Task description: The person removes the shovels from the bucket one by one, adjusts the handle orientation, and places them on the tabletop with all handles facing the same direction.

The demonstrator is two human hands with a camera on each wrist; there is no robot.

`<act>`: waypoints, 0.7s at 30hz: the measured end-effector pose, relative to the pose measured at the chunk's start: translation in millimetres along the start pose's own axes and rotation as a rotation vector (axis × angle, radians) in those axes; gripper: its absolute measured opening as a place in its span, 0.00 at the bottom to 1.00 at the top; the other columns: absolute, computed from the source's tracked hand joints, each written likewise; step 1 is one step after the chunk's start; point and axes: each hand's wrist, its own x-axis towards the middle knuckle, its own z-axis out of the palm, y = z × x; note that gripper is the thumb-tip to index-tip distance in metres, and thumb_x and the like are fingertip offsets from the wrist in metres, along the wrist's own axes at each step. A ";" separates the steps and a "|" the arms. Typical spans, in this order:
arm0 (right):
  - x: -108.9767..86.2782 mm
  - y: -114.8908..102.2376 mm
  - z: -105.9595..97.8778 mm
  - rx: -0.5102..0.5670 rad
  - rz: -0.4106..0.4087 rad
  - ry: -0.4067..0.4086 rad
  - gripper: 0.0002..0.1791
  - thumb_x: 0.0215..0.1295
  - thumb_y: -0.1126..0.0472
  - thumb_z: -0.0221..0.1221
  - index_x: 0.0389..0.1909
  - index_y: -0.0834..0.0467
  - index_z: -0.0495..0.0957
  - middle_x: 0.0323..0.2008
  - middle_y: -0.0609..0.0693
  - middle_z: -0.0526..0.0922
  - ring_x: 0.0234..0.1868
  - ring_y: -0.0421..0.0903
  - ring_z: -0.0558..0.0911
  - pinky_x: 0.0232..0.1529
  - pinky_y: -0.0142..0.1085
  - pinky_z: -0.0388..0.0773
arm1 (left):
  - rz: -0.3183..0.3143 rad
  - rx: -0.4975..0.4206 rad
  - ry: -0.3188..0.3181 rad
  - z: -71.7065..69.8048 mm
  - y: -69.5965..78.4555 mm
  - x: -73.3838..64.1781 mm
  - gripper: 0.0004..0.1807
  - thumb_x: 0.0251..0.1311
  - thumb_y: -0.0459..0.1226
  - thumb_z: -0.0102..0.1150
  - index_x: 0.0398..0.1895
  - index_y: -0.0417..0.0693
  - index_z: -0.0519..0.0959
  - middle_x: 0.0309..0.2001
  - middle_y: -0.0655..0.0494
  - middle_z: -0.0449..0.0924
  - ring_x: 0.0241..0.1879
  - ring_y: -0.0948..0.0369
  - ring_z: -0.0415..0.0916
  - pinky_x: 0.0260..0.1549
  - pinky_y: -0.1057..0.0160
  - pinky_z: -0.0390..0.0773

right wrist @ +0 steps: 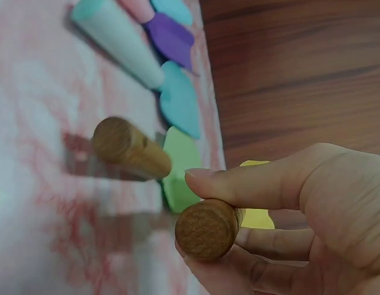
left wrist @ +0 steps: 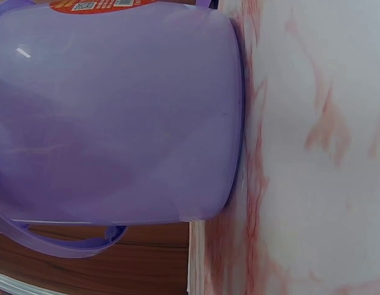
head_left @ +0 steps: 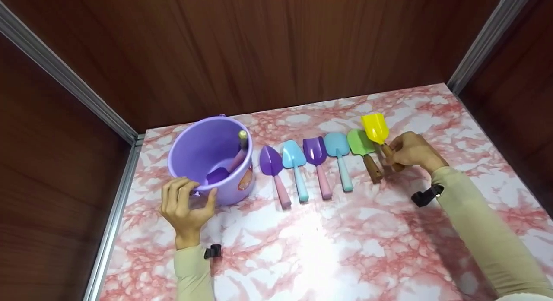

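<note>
A purple bucket (head_left: 207, 132) stands at the left; a purple shovel (head_left: 217, 175) with a pink handle and a second handle (head_left: 243, 139) show inside it. My left hand (head_left: 183, 204) grips its near rim, fingers over the edge and thumb on the outer side. At the right, my right hand (head_left: 410, 152) pinches the brown wooden handle (right wrist: 207, 230) of a yellow toy shovel (head_left: 376, 127) between thumb and fingers. Its blade overlaps the edge of a green shovel (head_left: 361, 142), which lies just to the left with its own wooden handle (right wrist: 131, 147).
Between bucket and green shovel lie, in a row, a purple pointed trowel (head_left: 271, 161), a light-blue shovel (head_left: 293, 154), a purple shovel (head_left: 315, 150) and a teal shovel (head_left: 337, 144). Dark wood panels (head_left: 276, 50) enclose the marbled pink-and-white table (head_left: 354, 249) behind and at both sides.
</note>
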 end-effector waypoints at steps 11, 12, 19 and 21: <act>7.0 19.5 0.7 -0.110 0.031 0.011 0.24 0.58 0.57 0.77 0.46 0.71 0.82 0.30 0.52 0.87 0.28 0.42 0.84 0.33 0.35 0.84 | -0.012 0.017 0.001 -0.3 -0.1 0.5 0.31 0.57 0.61 0.71 0.24 0.40 0.82 0.28 0.43 0.84 0.33 0.42 0.80 0.34 0.48 0.81; 7.0 20.7 1.4 -0.116 0.034 0.006 0.24 0.58 0.57 0.77 0.45 0.71 0.83 0.30 0.52 0.87 0.29 0.42 0.84 0.33 0.35 0.84 | -0.013 0.019 0.000 -0.4 0.0 0.0 0.30 0.57 0.61 0.71 0.24 0.41 0.82 0.28 0.44 0.84 0.33 0.42 0.80 0.34 0.48 0.81; 4.5 28.8 4.2 -0.118 0.072 -0.033 0.27 0.60 0.55 0.75 0.50 0.72 0.81 0.33 0.54 0.87 0.33 0.46 0.83 0.37 0.37 0.82 | -0.010 0.022 -0.019 -0.9 -1.4 -1.7 0.30 0.57 0.61 0.71 0.25 0.41 0.82 0.29 0.44 0.84 0.34 0.43 0.81 0.34 0.50 0.81; 4.9 29.5 3.6 -0.134 0.066 -0.034 0.27 0.60 0.54 0.75 0.50 0.72 0.82 0.33 0.54 0.87 0.33 0.46 0.83 0.37 0.37 0.81 | -0.008 0.023 -0.014 -0.6 -2.2 -1.4 0.30 0.57 0.61 0.71 0.24 0.41 0.82 0.29 0.45 0.85 0.34 0.44 0.81 0.33 0.50 0.81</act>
